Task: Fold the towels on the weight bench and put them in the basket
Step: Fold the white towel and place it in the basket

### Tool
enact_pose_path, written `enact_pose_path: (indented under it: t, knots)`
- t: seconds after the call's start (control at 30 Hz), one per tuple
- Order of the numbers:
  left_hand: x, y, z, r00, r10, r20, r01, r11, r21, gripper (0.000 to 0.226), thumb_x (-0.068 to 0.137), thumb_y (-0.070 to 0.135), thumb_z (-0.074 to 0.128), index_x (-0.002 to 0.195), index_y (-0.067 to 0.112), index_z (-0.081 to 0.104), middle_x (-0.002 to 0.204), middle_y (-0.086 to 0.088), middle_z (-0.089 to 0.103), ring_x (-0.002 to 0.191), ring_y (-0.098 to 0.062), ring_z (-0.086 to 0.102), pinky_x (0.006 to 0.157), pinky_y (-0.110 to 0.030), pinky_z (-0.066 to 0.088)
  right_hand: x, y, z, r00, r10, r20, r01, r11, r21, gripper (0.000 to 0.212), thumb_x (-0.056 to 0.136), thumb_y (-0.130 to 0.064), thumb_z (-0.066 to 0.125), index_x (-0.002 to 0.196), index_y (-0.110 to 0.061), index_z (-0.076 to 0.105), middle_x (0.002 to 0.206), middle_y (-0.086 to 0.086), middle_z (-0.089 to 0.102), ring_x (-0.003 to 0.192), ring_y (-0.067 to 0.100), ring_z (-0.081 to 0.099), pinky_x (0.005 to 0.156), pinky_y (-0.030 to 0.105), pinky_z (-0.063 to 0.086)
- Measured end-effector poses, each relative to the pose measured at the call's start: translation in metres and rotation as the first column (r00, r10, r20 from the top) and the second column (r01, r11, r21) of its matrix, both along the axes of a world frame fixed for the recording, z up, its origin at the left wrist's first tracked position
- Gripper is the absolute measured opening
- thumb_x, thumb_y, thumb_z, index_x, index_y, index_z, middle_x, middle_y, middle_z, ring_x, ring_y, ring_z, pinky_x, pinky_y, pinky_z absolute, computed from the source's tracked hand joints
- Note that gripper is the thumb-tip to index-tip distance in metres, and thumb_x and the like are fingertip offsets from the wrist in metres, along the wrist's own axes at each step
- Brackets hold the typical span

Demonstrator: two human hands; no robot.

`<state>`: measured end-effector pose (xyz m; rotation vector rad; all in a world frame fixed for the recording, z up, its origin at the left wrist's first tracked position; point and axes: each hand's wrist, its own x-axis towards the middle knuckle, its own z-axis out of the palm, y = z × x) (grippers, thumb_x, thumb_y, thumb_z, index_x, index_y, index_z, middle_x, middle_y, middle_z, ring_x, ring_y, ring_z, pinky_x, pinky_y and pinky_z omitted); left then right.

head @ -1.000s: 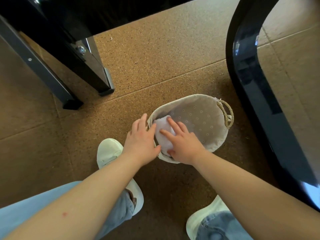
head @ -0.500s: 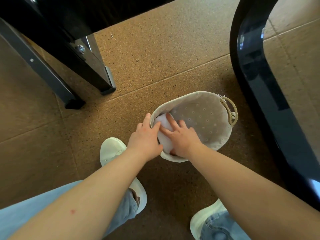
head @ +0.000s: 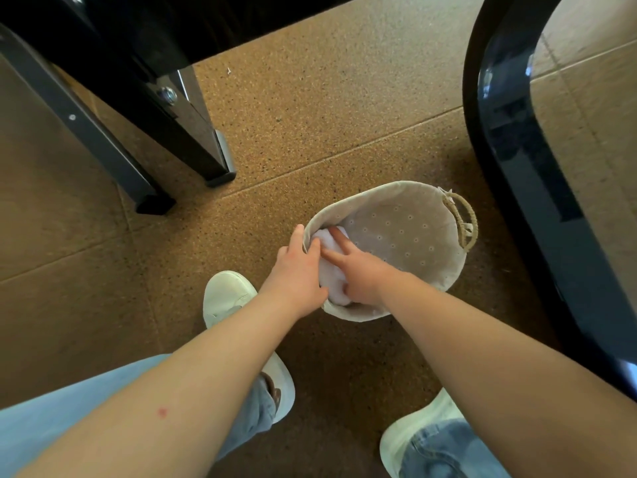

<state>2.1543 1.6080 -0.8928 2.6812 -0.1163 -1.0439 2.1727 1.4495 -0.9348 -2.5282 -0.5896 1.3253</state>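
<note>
In the upper left of the frame the black bench (head: 103, 25) was seen, its legs (head: 193, 139) set on the cork floor (head: 344, 98). Lower down, left of centre, a white shoe (head: 225, 294) was planted. At centre, the left hand (head: 296, 276) was laid against the left rim of the basket (head: 406, 236), fingers straight and nothing gripped. The white towel (head: 331, 270) was lodged inside the basket at its left end. The right hand (head: 362, 276) was pressed flat on the towel, fingers spread and uncurled. A rope handle (head: 465, 222) was fixed at the basket's right end. A glossy black frame (head: 517, 167) was seen along the right edge.
</note>
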Motion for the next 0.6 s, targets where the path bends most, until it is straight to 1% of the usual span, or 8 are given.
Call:
enact_pose_path:
  t: [0.03, 0.1, 0.2, 0.3, 0.4, 0.5, 0.6]
  knots:
    - [0.001, 0.0, 0.001, 1.0, -0.007, 0.002, 0.007, 1.0, 0.007, 0.095, 0.089, 0.037, 0.069, 0.163, 0.02, 0.013, 0.169, -0.005, -0.016, 0.152, -0.034, 0.013, 0.119, -0.04, 0.031, 0.003, 0.001, 0.003, 1.0, 0.028, 0.004, -0.028, 0.999, -0.039, 0.112, 0.093, -0.021, 0.062, 0.15, -0.051, -0.029, 0.157, 0.002, -0.046, 0.115, 0.042, 0.061, 0.101, 0.05, 0.05]
    - [0.001, 0.001, 0.004, 1.0, -0.03, -0.003, 0.03, 0.999, 0.024, 0.095, 0.088, 0.04, 0.07, 0.163, 0.023, 0.014, 0.169, -0.007, -0.015, 0.153, -0.035, 0.01, 0.119, -0.042, 0.032, 0.005, 0.005, 0.011, 0.998, 0.069, -0.005, -0.069, 0.993, -0.099, 0.117, 0.092, -0.025, 0.066, 0.147, -0.052, -0.033, 0.155, 0.0, -0.05, 0.119, 0.043, 0.058, 0.102, 0.054, 0.05]
    - [0.0, 0.002, 0.012, 0.996, -0.084, 0.01, 0.083, 0.994, 0.076, 0.096, 0.086, 0.05, 0.07, 0.162, 0.029, 0.015, 0.169, -0.008, -0.013, 0.153, -0.036, 0.008, 0.117, -0.049, 0.036, 0.002, 0.008, 0.025, 0.997, 0.074, -0.007, -0.074, 0.985, -0.153, 0.117, 0.092, -0.028, 0.069, 0.15, -0.048, -0.03, 0.154, 0.004, -0.051, 0.12, 0.044, 0.059, 0.101, 0.055, 0.051]
    - [-0.004, 0.003, 0.024, 0.987, -0.144, 0.076, 0.134, 0.983, 0.124, 0.095, 0.085, 0.059, 0.068, 0.16, 0.033, 0.017, 0.17, -0.009, -0.006, 0.155, -0.036, 0.008, 0.116, -0.054, 0.036, -0.004, 0.004, 0.043, 0.996, 0.065, 0.068, -0.055, 0.99, -0.131, 0.112, 0.093, -0.022, 0.068, 0.156, -0.045, -0.022, 0.159, 0.005, -0.044, 0.12, 0.04, 0.058, 0.095, 0.049, 0.056]
    - [-0.008, 0.003, 0.041, 0.981, -0.146, 0.126, 0.128, 0.982, 0.14, 0.094, 0.085, 0.061, 0.068, 0.16, 0.036, 0.016, 0.171, -0.008, -0.002, 0.156, -0.035, 0.007, 0.117, -0.054, 0.033, -0.009, -0.005, 0.062, 0.992, 0.015, 0.125, -0.001, 0.994, -0.11, 0.112, 0.091, -0.015, 0.069, 0.158, -0.044, -0.016, 0.163, 0.003, -0.038, 0.127, 0.039, 0.05, 0.092, 0.043, 0.056]
    - [-0.012, -0.001, 0.065, 0.976, -0.159, 0.146, 0.134, 0.977, 0.166, 0.095, 0.086, 0.062, 0.067, 0.161, 0.037, 0.014, 0.171, -0.008, -0.003, 0.156, -0.035, 0.008, 0.118, -0.053, 0.032, -0.015, -0.016, 0.088, 0.981, -0.057, 0.183, 0.074, 0.993, -0.089, 0.108, 0.091, -0.012, 0.067, 0.159, -0.043, -0.01, 0.165, 0.002, -0.034, 0.133, 0.04, 0.044, 0.092, 0.045, 0.057]
    - [-0.016, -0.007, 0.097, 0.968, -0.171, 0.183, 0.138, 0.974, 0.177, 0.093, 0.087, 0.061, 0.067, 0.16, 0.037, 0.015, 0.171, -0.007, -0.003, 0.156, -0.034, 0.009, 0.118, -0.051, 0.032, -0.024, -0.025, 0.116, 0.959, -0.111, 0.26, 0.131, 0.989, -0.061, 0.107, 0.09, -0.016, 0.07, 0.159, -0.043, -0.008, 0.167, 0.001, -0.028, 0.134, 0.037, 0.045, 0.092, 0.045, 0.058]
